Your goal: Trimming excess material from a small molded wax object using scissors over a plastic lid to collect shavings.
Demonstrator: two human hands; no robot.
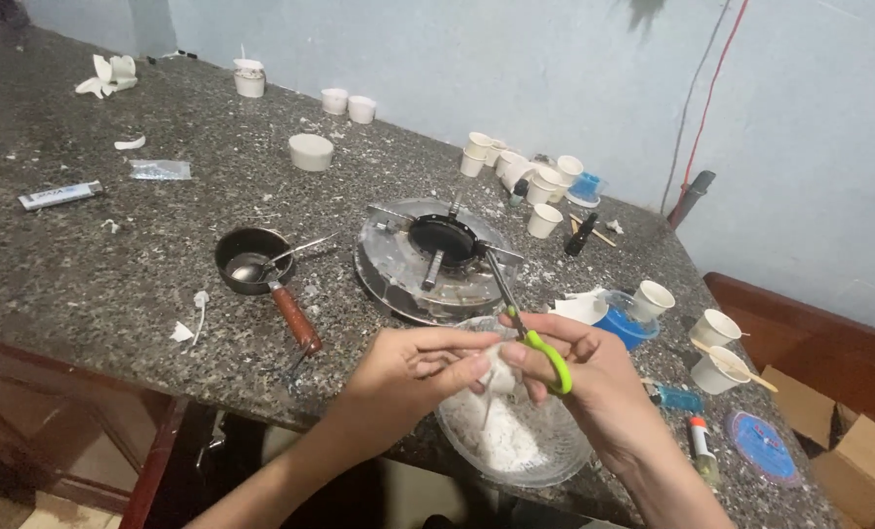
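We see both hands meeting above a clear bowl (516, 460) that stands at the near edge of the granite counter (85, 264). The bowl holds white flakes or shavings. The left hand (413, 370) is closed in a pinch: its thumb and fingers grip a small white lump (501, 374), which is also touched by the fingers of the right hand. The right hand (580, 377) is closed around the green handles of a pair of scissors (531, 328); the blades point up and away, toward the round metal burner (436, 257) just behind the bowl. A thin white strand seems to hang from the lump down into the bowl, but the view is too blurred to be sure.

To the left of the burner lies a small dark pan (253, 263) with a wooden handle and a spoon inside it. To the right of the hands we see a blue tub (626, 323) and several white paper cups (653, 299), some holding wooden sticks. More white cups (540, 186) stand together near the wall.
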